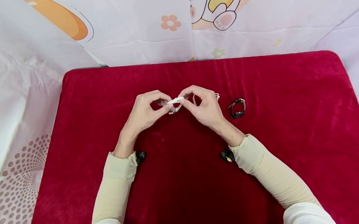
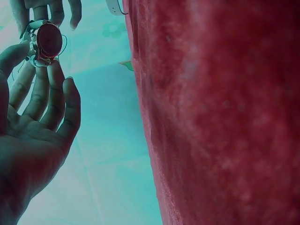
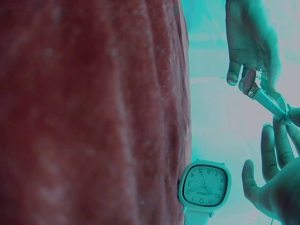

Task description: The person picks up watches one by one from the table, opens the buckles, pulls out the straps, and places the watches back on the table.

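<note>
The tabletop (image 1: 289,147) wears a deep red cloth, plush and velvety, matt with a soft nap. The small watch (image 2: 46,41) has a shiny metal case and a glossy face; its white strap (image 1: 175,100) looks smooth. The square watch (image 3: 204,185) has a smooth glossy dial. The dark watch (image 1: 238,108) gleams faintly. The sleeves (image 1: 117,181) are matt beige knit
</note>
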Demonstrator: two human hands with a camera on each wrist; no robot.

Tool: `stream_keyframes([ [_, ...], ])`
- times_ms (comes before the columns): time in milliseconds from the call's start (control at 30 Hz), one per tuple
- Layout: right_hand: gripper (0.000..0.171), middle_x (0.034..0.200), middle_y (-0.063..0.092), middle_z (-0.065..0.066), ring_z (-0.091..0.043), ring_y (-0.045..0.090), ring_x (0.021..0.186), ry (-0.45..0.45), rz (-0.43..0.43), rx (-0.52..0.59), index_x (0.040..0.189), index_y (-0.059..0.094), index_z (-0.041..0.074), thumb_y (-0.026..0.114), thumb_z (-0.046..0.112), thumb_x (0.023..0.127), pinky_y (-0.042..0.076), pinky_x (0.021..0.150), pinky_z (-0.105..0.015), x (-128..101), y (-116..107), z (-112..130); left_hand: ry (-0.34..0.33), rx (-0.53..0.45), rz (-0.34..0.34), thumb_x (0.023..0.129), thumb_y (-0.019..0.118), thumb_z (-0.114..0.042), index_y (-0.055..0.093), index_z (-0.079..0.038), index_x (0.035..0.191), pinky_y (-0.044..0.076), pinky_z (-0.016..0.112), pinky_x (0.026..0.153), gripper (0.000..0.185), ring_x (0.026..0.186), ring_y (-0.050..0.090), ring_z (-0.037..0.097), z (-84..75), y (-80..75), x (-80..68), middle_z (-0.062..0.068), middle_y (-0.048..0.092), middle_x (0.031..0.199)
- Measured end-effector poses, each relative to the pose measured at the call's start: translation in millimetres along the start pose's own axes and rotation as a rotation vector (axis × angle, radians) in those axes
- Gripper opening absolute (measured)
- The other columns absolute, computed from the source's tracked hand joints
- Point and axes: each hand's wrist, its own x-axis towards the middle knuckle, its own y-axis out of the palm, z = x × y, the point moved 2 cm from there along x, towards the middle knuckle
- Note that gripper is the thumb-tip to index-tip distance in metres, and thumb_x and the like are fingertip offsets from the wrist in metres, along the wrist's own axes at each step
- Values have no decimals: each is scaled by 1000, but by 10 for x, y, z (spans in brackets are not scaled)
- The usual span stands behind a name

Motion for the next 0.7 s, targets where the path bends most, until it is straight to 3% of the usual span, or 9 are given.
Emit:
stream_keyframes([
  [167,6,85,69,-16,-19,55,70,14,-1,-12,92,68,-6,69,-8,87,38,62,-36,-5,5,-9,-14,-4,2,83,74,9,73,2,92,53,55,73,11,74,61,20,9,3,-5,11,68,83],
  [333,6,86,69,-15,-20,56,72,32,1,-20,93,67,-6,68,-9,87,39,65,-30,-1,5,-13,-21,4,3,83,73,9,73,1,92,54,53,71,11,74,62,21,12,5,-5,11,68,83],
  [567,6,86,68,-15,-18,55,75,63,2,-27,94,66,-6,67,-7,89,39,65,-26,-2,0,-16,-32,21,7,84,73,8,73,3,92,54,37,71,10,74,63,20,9,3,0,10,68,84],
  [700,6,86,68,-16,-15,55,77,76,3,-26,94,65,-6,66,-8,89,38,65,-24,1,1,-20,-41,28,8,85,72,8,72,6,93,54,39,72,9,75,63,20,20,2,3,11,68,85],
])
